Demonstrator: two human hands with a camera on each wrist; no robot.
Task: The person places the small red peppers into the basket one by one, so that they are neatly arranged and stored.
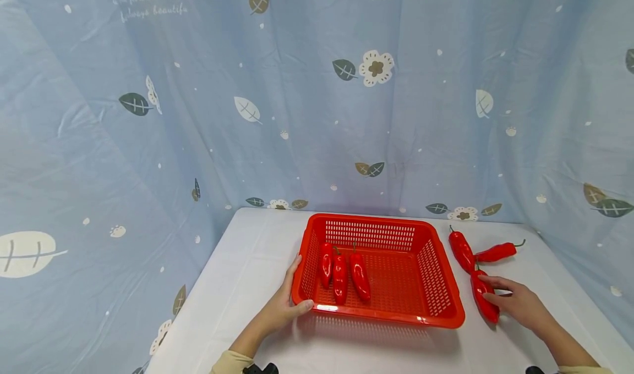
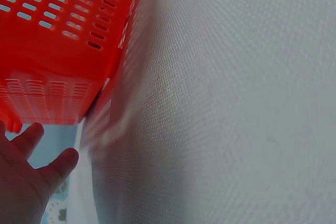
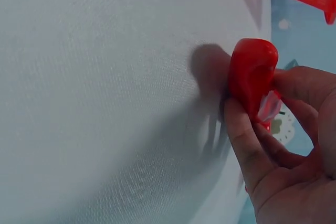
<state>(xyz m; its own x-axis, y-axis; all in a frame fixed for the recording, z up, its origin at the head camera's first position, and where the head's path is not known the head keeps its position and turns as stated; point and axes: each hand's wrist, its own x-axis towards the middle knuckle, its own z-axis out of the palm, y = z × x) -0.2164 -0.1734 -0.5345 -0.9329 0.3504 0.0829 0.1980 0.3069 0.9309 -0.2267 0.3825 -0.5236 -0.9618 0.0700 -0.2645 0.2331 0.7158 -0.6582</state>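
A red perforated plastic basket (image 1: pixel 376 314) stands on the white table with three glossy red peppers (image 1: pixel 340 279) lying in its left half. My left hand (image 1: pixel 283 307) is at the basket's front left corner, thumb at the front rim and fingers along the left side; in the left wrist view this hand (image 2: pixel 26 179) shows straight, spread digits. To the basket's right, my right hand (image 1: pixel 517 302) pinches a red pepper (image 1: pixel 480 289) between thumb and fingers. In the right wrist view the pepper's rounded end (image 3: pixel 253 59) pokes out beyond the fingers of that hand (image 3: pixel 294 177).
Just beyond the pinched pepper lie two more: one pepper (image 1: pixel 461 250) slants beside the basket's right wall, another pepper (image 1: pixel 497 252) points right. A blue curtain (image 1: pixel 307 99) with leaves and flowers hangs behind the white table (image 1: pixel 247 253) and along both its sides.
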